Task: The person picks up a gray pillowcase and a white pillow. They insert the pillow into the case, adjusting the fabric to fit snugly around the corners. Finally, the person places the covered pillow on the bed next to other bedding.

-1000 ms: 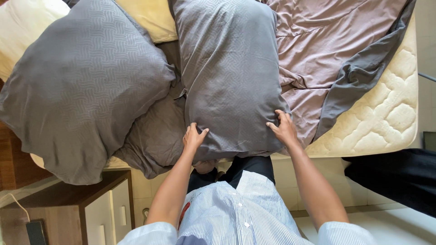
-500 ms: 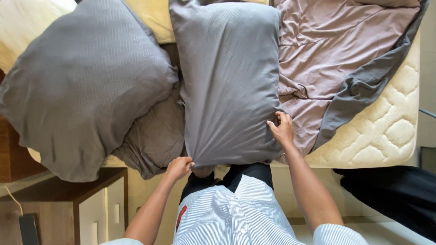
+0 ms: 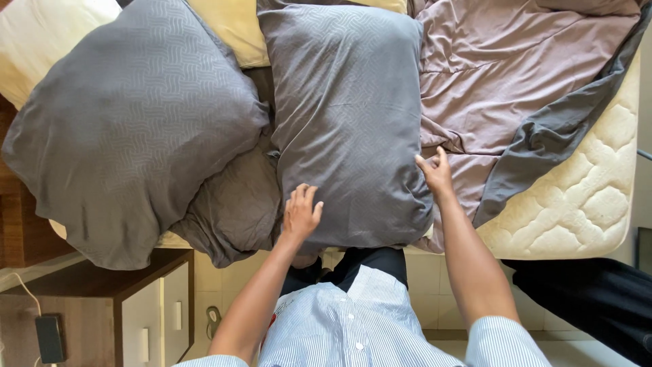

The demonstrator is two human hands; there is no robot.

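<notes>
A grey patterned pillow [image 3: 350, 115] lies lengthwise at the near edge of the bed. My left hand [image 3: 300, 213] rests flat on its lower left part, fingers spread. At the pillow's right edge my right hand [image 3: 436, 172] touches it with open fingers, where it meets a crumpled mauve sheet [image 3: 506, 75]. Neither hand grips anything. A larger grey pillow [image 3: 129, 129] lies to the left, and a third grey pillow [image 3: 234, 204] is wedged between and beneath the two.
A yellow pillow [image 3: 234, 27] and a cream pillow [image 3: 41, 41] lie at the head of the bed. Bare quilted mattress [image 3: 591, 197] shows on the right, with a dark grey sheet edge [image 3: 550, 136]. A wooden nightstand [image 3: 115, 306] stands lower left, a dark phone [image 3: 49, 338] on it.
My left hand has moved from the pillow's bottom edge up onto its surface. The pillow has slid farther onto the bed. My right hand stays at its right edge.
</notes>
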